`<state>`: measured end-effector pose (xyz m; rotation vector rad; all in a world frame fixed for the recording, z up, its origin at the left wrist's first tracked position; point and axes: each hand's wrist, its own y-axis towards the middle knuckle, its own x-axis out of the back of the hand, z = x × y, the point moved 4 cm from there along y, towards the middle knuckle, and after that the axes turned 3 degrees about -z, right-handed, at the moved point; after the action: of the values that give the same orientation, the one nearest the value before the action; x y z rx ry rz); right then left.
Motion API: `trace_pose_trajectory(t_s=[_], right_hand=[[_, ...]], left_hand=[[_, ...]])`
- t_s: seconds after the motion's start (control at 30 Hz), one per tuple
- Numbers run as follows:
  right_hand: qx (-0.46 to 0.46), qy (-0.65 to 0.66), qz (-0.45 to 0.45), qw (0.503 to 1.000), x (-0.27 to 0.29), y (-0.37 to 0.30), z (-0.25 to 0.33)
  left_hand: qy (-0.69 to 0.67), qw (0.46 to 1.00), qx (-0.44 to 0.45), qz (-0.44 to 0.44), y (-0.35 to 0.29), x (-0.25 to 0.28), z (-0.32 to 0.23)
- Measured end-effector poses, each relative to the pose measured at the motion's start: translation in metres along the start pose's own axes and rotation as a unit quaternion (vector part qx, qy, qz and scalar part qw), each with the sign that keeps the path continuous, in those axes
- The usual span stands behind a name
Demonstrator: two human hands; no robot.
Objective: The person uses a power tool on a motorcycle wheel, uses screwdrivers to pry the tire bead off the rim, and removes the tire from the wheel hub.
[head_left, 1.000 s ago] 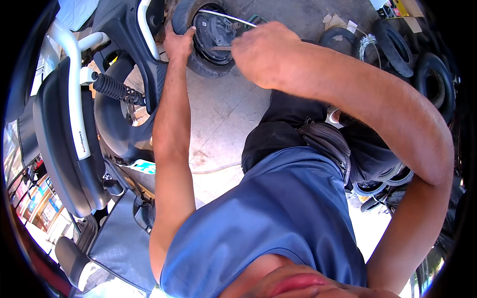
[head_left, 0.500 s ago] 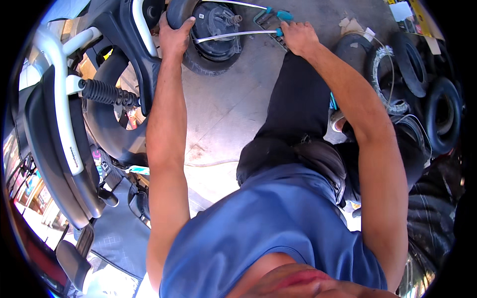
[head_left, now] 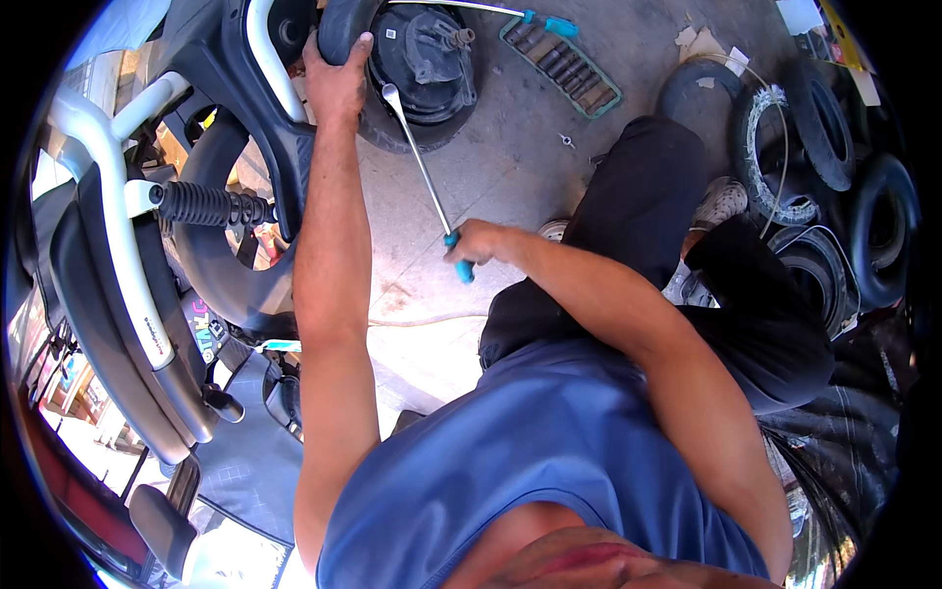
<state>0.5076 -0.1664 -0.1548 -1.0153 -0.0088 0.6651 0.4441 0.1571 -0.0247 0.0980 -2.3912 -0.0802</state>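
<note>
At the top of the view lies a small wheel with a black tire [head_left: 345, 27] and a dark hub [head_left: 427, 64]. My left hand [head_left: 337, 83] grips the tire's left side, thumb on top and fingers partly hidden. My right hand [head_left: 481, 243] is closed round the teal handle of a tire lever [head_left: 420, 162], whose shiny spoon tip points at the wheel's near edge. I cannot tell whether the tip touches the rubber. Another tire lever [head_left: 461, 8] with a teal handle extends rightward from the wheel's far side.
A green tray of sockets [head_left: 562, 71] lies on the floor right of the wheel. To my left stands a vehicle with a white tubular frame [head_left: 118, 211] and a black shock absorber [head_left: 211, 203]. Several loose tires [head_left: 888, 226] and a worn ring [head_left: 751, 147] rest at the right.
My right hand has swung its tire lever toward me and left, so the handle points nearer my body. My left hand stays at the tire. More of the socket tray shows.
</note>
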Motion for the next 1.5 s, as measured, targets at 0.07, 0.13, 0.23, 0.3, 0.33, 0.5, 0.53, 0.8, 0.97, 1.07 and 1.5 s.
trace_pose_trajectory(t_s=[0.07, 0.13, 0.23, 0.3, 0.33, 0.5, 0.53, 0.8, 0.97, 1.07, 1.5], right_hand=[[0.068, -0.015, -0.045, 0.997, 0.009, -0.051, 0.035], [0.05, 0.158, -0.092, 0.982, 0.025, -0.121, 0.068], [0.015, 0.23, -0.153, 0.961, 0.043, -0.184, 0.068], [0.066, 0.108, -0.226, 0.966, 0.041, -0.211, 0.062], [0.082, 0.067, -0.254, 0.961, 0.039, -0.224, 0.062], [0.123, 0.023, -0.269, 0.955, 0.022, -0.247, 0.066], [0.132, 0.019, -0.273, 0.953, 0.019, -0.247, 0.066], [0.111, 0.135, -0.214, 0.961, -0.038, -0.185, 0.047], [0.121, 0.129, -0.237, 0.955, -0.059, -0.165, 0.054], [0.121, 0.137, -0.225, 0.957, -0.051, -0.163, 0.049], [0.108, -0.412, -0.314, 0.848, 0.096, -0.232, 0.084]], left_hand=[[0.004, 1.0, -0.007, 0.0, 0.003, 0.0, 0.005], [0.006, 1.0, -0.01, 0.008, 0.003, 0.001, -0.001], [-0.015, 1.0, 0.008, 0.013, 0.0, 0.003, -0.009], [-0.022, 0.999, 0.02, 0.013, -0.001, 0.006, 0.0], [-0.03, 0.999, 0.026, 0.019, -0.001, 0.005, 0.001], [-0.035, 0.998, 0.043, 0.032, 0.003, 0.001, 0.0], [-0.028, 0.998, 0.044, 0.029, 0.003, 0.002, 0.002], [-0.042, 0.998, 0.037, 0.025, 0.0, 0.006, -0.003], [-0.044, 0.998, 0.02, 0.027, 0.003, 0.002, 0.003], [-0.044, 0.998, 0.022, 0.027, 0.002, 0.0, 0.006], [-0.019, 1.0, -0.004, 0.004, 0.0, 0.001, 0.002]])
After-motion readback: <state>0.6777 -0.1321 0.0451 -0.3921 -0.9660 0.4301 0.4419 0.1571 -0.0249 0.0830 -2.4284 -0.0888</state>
